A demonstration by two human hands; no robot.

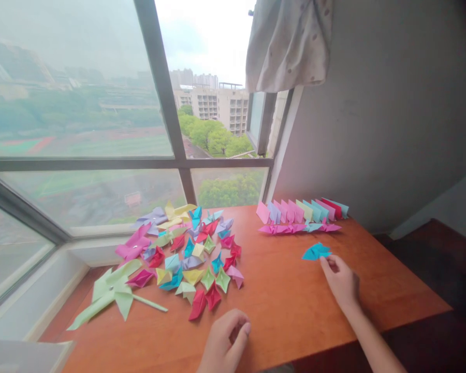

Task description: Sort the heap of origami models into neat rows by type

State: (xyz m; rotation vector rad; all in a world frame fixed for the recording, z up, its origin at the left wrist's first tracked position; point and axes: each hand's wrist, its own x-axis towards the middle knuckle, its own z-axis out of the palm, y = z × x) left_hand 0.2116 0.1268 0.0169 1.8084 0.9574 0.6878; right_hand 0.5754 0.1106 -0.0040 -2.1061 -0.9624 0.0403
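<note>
My right hand (340, 284) pinches the right end of a bright blue origami figure (315, 252), just over the right part of the table. Whether the paper touches the tabletop I cannot tell. Beyond it lies a row of pink and pale blue origami figures (283, 228), with several upright folded papers (291, 211) lined up behind them. Near the front edge, my left hand (229, 336) is loosely curled with nothing visible in it. The nearest pieces to it are a red folded paper (197, 304) and other small origami in many colours.
A pale green paper pinwheel (114, 290) with a stick lies on the table's left side. Magenta (134, 243) and yellow pinwheels (176, 213) sit behind it. The wooden table (279, 305) meets windows at the back. A curtain (289, 46) hangs above, beside a grey wall.
</note>
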